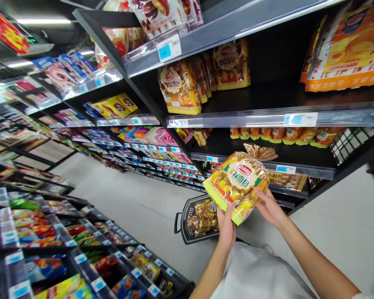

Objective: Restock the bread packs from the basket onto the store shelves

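Note:
A bag of bread rolls (pixel 237 182), clear and gold with a yellow-green base and a twisted golden top, is held between my two hands in front of the shelves. My left hand (pixel 227 226) grips its lower edge, thumb on the front. At the bag's right side, my right hand (pixel 269 205) is closed on it, with part of the fingers hidden behind. Below and to the left, a dark shopping basket (pixel 187 236) stands on the floor with golden bread bags (pixel 202 220) inside.
Bread shelves (pixel 255 116) with price tags rise ahead, holding more bagged rolls (pixel 179 87) and a large orange pack (pixel 352 50). Snack racks (pixel 77 249) line the left side. A pale floor aisle (pixel 112 195) runs between them.

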Demonstrator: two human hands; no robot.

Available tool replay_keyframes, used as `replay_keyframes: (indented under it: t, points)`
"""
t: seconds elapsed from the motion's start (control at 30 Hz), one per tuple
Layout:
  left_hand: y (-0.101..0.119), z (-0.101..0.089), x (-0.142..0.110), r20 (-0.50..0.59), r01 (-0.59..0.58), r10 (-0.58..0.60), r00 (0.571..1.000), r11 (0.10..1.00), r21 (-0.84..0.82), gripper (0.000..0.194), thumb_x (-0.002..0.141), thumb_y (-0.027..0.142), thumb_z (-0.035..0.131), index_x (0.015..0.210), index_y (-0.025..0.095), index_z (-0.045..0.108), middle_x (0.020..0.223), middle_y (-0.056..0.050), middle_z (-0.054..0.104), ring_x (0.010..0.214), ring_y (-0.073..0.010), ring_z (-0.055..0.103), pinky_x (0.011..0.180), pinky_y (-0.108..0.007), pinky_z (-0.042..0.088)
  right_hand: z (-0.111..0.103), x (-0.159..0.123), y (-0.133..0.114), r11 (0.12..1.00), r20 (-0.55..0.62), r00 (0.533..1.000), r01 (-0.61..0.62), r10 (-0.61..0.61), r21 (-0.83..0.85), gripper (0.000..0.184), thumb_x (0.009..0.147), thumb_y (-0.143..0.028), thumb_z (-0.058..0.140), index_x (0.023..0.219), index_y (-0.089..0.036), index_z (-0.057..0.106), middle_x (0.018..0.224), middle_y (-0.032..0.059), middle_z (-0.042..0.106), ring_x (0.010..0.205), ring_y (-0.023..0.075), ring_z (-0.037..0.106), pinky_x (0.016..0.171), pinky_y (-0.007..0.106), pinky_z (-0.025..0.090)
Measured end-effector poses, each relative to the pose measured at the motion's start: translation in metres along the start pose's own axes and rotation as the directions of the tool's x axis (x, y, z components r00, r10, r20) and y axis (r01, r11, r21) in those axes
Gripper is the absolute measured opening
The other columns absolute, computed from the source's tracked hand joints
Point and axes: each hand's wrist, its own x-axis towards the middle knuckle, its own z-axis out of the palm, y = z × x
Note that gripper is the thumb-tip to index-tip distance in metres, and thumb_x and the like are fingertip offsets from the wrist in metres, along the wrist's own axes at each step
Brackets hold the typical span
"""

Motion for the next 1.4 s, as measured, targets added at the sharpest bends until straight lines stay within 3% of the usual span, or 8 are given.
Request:
replay_keyframes:
  t: [0.3, 0.4, 0.5, 0.6, 0.83, 1.03, 1.13, 1.4]
  points:
    - [0.056, -0.021, 0.087, 0.021, -0.098, 0.096, 0.995, 0.971, 0.216, 0.085, 0.074, 0.053, 0.085, 0.145, 0.021, 0.051, 0.146, -0.016, 0.060, 0.135, -0.0318, 0.059, 0.109, -0.040, 0.051, 0.083, 0.069, 0.009, 0.981, -0.081, 0.978, 0.190, -0.192, -0.029, 0.064, 0.062, -0.037, 0.097, 0.117, -0.023, 0.065, 0.115, 0.0061, 0.077, 0.103, 0.0272, 0.074, 0.085, 0.039, 0.065]
    - [0.083, -0.021, 0.132, 0.035, -0.307, 0.334, 0.942, 0.813, 0.495, 0.083, 0.075, 0.049, 0.083, 0.146, 0.022, 0.051, 0.153, -0.016, 0.051, 0.138, -0.0316, 0.053, 0.111, -0.042, 0.048, 0.116, 0.104, 0.009, 0.944, -0.172, 0.929, 0.312, -0.327, -0.112, 0.062, 0.060, -0.035, 0.097, 0.111, -0.022, 0.064, 0.114, 0.0050, 0.076, 0.103, 0.0249, 0.073, 0.088, 0.037, 0.062]
    - [0.109, -0.010, 0.164, 0.359, -0.548, 0.424, 0.831, 0.521, 0.655, 0.050, 0.085, 0.041, 0.073, 0.131, 0.024, 0.066, 0.142, -0.013, 0.061, 0.136, -0.0310, 0.054, 0.119, -0.048, 0.040, 0.144, 0.139, 0.011, 0.912, -0.239, 0.882, 0.375, -0.406, -0.166, 0.056, 0.062, -0.035, 0.096, 0.104, -0.022, 0.061, 0.109, 0.0034, 0.075, 0.098, 0.0225, 0.073, 0.089, 0.036, 0.061]
    - [0.124, 0.005, 0.189, 0.566, -0.685, 0.400, 0.721, 0.292, 0.667, 0.056, 0.082, 0.034, 0.077, 0.136, 0.027, 0.065, 0.146, -0.013, 0.058, 0.142, -0.0358, 0.048, 0.125, -0.056, 0.031, 0.167, 0.169, 0.020, 0.878, -0.297, 0.827, 0.436, -0.478, -0.199, 0.052, 0.067, -0.037, 0.093, 0.102, -0.022, 0.058, 0.106, 0.0025, 0.074, 0.095, 0.0205, 0.073, 0.087, 0.034, 0.061]
    - [0.135, 0.032, 0.269, 0.565, -0.641, 0.322, 0.760, 0.227, 0.733, 0.081, 0.084, 0.024, 0.068, 0.158, 0.016, 0.038, 0.158, -0.021, 0.047, 0.148, -0.0367, 0.045, 0.122, -0.052, 0.037, 0.200, 0.226, 0.054, 0.819, -0.228, 0.792, 0.512, -0.566, -0.257, 0.062, 0.074, -0.038, 0.083, 0.123, -0.024, 0.047, 0.120, 0.0070, 0.073, 0.110, 0.0227, 0.072, 0.100, 0.039, 0.059]
    - [0.138, 0.039, 0.336, 0.337, -0.390, 0.218, 0.916, 0.281, 0.877, 0.079, 0.086, 0.031, 0.071, 0.158, 0.021, 0.039, 0.121, -0.020, 0.074, 0.112, -0.0380, 0.071, 0.097, -0.047, 0.053, 0.192, 0.248, 0.056, 0.759, 0.012, 0.827, 0.521, -0.562, -0.390, 0.057, 0.075, -0.035, 0.076, 0.127, -0.022, 0.056, 0.135, 0.0117, 0.068, 0.120, 0.0242, 0.069, 0.107, 0.042, 0.057]
    - [0.123, 0.043, 0.365, 0.364, -0.419, 0.208, 0.908, 0.398, 0.816, 0.082, 0.075, 0.028, 0.081, 0.149, 0.020, 0.047, 0.118, -0.016, 0.075, 0.109, -0.0336, 0.072, 0.096, -0.042, 0.054, 0.171, 0.220, 0.051, 0.697, 0.079, 0.822, 0.525, -0.564, -0.488, 0.046, 0.078, -0.027, 0.076, 0.123, -0.024, 0.066, 0.129, 0.0066, 0.073, 0.118, 0.0238, 0.070, 0.109, 0.043, 0.055]
    - [0.090, 0.086, 0.407, 0.523, -0.506, 0.141, 0.840, 0.551, 0.664, 0.048, 0.066, 0.023, 0.086, 0.108, 0.013, 0.066, 0.107, -0.010, 0.076, 0.102, -0.0251, 0.073, 0.098, -0.034, 0.055, 0.089, 0.102, 0.055, 0.170, 0.235, 0.633, 0.511, -0.738, -0.842, 0.026, 0.097, -0.014, 0.060, 0.114, -0.028, 0.075, 0.104, 0.0033, 0.080, 0.096, 0.0206, 0.076, 0.090, 0.034, 0.060]
